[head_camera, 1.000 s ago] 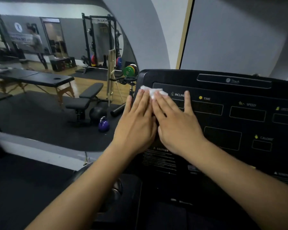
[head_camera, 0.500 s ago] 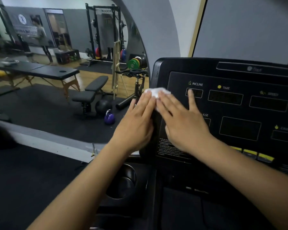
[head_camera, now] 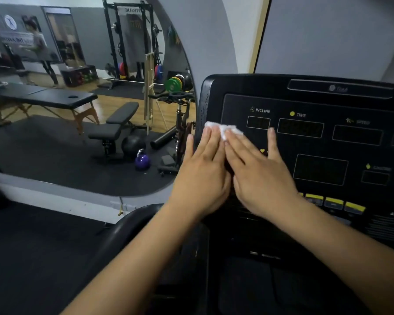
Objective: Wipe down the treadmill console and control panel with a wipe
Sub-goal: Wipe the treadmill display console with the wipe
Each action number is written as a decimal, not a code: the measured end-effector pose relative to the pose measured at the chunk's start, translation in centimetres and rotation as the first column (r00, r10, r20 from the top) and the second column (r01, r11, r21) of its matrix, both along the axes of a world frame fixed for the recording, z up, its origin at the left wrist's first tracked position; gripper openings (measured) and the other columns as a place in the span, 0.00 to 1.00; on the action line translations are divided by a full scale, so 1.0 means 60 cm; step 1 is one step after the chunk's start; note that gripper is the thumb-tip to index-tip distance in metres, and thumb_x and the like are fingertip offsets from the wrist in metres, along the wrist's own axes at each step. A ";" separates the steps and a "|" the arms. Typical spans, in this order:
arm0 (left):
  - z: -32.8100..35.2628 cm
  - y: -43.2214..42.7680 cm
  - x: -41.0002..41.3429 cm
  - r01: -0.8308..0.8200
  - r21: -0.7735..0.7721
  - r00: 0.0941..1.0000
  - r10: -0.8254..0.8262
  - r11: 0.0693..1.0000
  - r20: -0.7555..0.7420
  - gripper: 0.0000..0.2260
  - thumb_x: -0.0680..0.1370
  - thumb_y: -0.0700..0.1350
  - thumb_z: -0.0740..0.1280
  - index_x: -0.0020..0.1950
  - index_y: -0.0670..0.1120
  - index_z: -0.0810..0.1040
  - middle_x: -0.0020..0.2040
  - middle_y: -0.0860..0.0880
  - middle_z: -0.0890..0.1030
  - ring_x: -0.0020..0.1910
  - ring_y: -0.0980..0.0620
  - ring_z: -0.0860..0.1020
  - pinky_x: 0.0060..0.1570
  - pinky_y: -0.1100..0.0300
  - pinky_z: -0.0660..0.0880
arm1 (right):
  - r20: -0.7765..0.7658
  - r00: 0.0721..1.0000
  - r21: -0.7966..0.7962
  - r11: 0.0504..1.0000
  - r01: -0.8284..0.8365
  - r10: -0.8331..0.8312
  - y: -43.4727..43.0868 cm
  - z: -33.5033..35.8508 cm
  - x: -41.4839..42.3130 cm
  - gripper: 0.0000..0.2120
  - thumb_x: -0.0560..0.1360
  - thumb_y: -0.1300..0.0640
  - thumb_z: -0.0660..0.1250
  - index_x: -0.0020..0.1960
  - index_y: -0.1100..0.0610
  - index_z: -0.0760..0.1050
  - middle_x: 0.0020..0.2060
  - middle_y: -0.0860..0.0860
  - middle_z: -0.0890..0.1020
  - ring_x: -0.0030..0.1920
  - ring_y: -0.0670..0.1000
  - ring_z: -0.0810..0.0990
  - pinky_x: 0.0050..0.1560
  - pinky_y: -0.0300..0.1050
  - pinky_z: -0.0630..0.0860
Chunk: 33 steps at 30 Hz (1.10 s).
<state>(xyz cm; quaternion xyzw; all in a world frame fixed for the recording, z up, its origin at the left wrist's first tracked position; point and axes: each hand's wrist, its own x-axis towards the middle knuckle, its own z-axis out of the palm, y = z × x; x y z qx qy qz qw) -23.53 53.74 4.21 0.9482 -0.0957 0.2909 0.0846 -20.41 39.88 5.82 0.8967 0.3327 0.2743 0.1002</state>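
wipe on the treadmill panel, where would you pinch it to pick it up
The wipe is pressed flat against the console under the left hand and right hand. Only its crumpled upper edge shows beyond them. That bunched fold is probably the best part to pinch, coming down from above the hands, since the rest lies flat and covered.

The scene is lit dimly by soft, diffuse light; shadows are rendered faint. The black console [head_camera: 305, 103] is recorded very dark. Its INCLINE label [head_camera: 262, 110] is resolved sharply, whereas the SPEED label [head_camera: 363, 122] is smeared. Straight lines are bowed near the frame edges.
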 end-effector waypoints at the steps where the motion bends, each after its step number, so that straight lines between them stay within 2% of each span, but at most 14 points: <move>1: 0.017 0.002 0.013 -0.015 0.020 1.000 0.015 1.000 0.004 0.32 0.76 0.51 0.44 0.78 0.39 0.55 0.79 0.38 0.56 0.79 0.42 0.50 0.76 0.42 0.43 | 0.003 1.000 0.020 1.000 0.022 -0.022 0.001 0.014 0.010 0.30 0.75 0.55 0.54 0.76 0.61 0.59 0.77 0.55 0.57 0.77 0.51 0.54 0.70 0.73 0.46; 3: 0.020 -0.003 0.019 -0.038 0.039 0.999 0.038 0.999 0.016 0.31 0.77 0.52 0.43 0.78 0.39 0.54 0.79 0.38 0.54 0.79 0.42 0.49 0.75 0.42 0.42 | 0.000 1.000 0.057 0.998 0.030 -0.030 -0.001 0.014 0.010 0.31 0.75 0.55 0.55 0.76 0.62 0.57 0.77 0.55 0.55 0.77 0.52 0.51 0.71 0.72 0.46; 8: -0.069 -0.047 -0.046 0.035 0.027 0.999 -0.035 0.999 -0.005 0.30 0.78 0.50 0.51 0.78 0.39 0.56 0.78 0.38 0.57 0.78 0.41 0.51 0.75 0.39 0.51 | -0.054 0.998 0.075 0.997 -0.031 0.035 -0.052 -0.072 -0.044 0.31 0.73 0.56 0.50 0.76 0.62 0.58 0.77 0.56 0.56 0.77 0.52 0.51 0.71 0.69 0.51; 10: -0.066 -0.054 -0.031 0.025 0.072 1.000 -0.026 0.997 0.009 0.30 0.79 0.50 0.50 0.78 0.38 0.55 0.78 0.37 0.57 0.78 0.40 0.50 0.76 0.40 0.48 | -0.047 0.998 0.067 0.997 -0.035 0.039 -0.064 -0.066 -0.032 0.31 0.73 0.56 0.51 0.76 0.62 0.58 0.77 0.55 0.55 0.77 0.51 0.51 0.71 0.71 0.50; 14: 0.001 -0.066 0.022 -0.002 0.091 1.000 0.000 0.996 0.024 0.29 0.80 0.53 0.45 0.80 0.41 0.50 0.80 0.40 0.51 0.79 0.44 0.45 0.76 0.41 0.40 | -0.008 0.998 0.125 0.990 0.061 -0.061 -0.060 -0.009 0.006 0.32 0.74 0.57 0.59 0.76 0.62 0.57 0.77 0.55 0.54 0.77 0.51 0.50 0.71 0.72 0.48; 17: -0.008 -0.080 0.014 0.023 0.078 1.000 -0.023 0.997 0.008 0.29 0.80 0.53 0.45 0.80 0.42 0.50 0.80 0.40 0.52 0.79 0.44 0.45 0.75 0.40 0.40 | -0.012 0.997 0.131 0.989 0.074 -0.073 -0.076 -0.023 -0.005 0.32 0.74 0.56 0.59 0.76 0.62 0.56 0.77 0.55 0.53 0.77 0.52 0.49 0.71 0.71 0.48; 21: -0.055 -0.104 -0.016 0.095 0.088 0.995 -0.096 0.992 0.008 0.29 0.80 0.52 0.50 0.78 0.41 0.53 0.79 0.40 0.56 0.79 0.44 0.49 0.75 0.38 0.46 | -0.050 0.998 0.126 0.991 0.042 -0.036 -0.116 -0.067 -0.032 0.32 0.72 0.56 0.53 0.75 0.62 0.59 0.77 0.55 0.56 0.77 0.51 0.52 0.70 0.72 0.52; 28: 0.019 -0.138 0.038 0.050 0.109 0.997 -0.056 0.993 0.056 0.29 0.80 0.53 0.45 0.79 0.41 0.53 0.79 0.40 0.55 0.79 0.44 0.49 0.74 0.36 0.42 | -0.031 0.993 0.201 0.972 0.118 -0.114 -0.135 -0.007 0.011 0.32 0.74 0.57 0.59 0.77 0.61 0.55 0.78 0.53 0.53 0.77 0.49 0.49 0.70 0.74 0.46; 33: -0.038 -0.168 -0.001 0.107 0.186 0.992 -0.116 0.977 0.039 0.29 0.80 0.52 0.50 0.78 0.39 0.58 0.77 0.38 0.60 0.78 0.40 0.54 0.73 0.38 0.48 | -0.068 0.993 0.199 0.974 0.108 -0.097 -0.176 -0.060 -0.028 0.31 0.73 0.56 0.51 0.76 0.60 0.60 0.77 0.53 0.57 0.77 0.49 0.53 0.68 0.75 0.53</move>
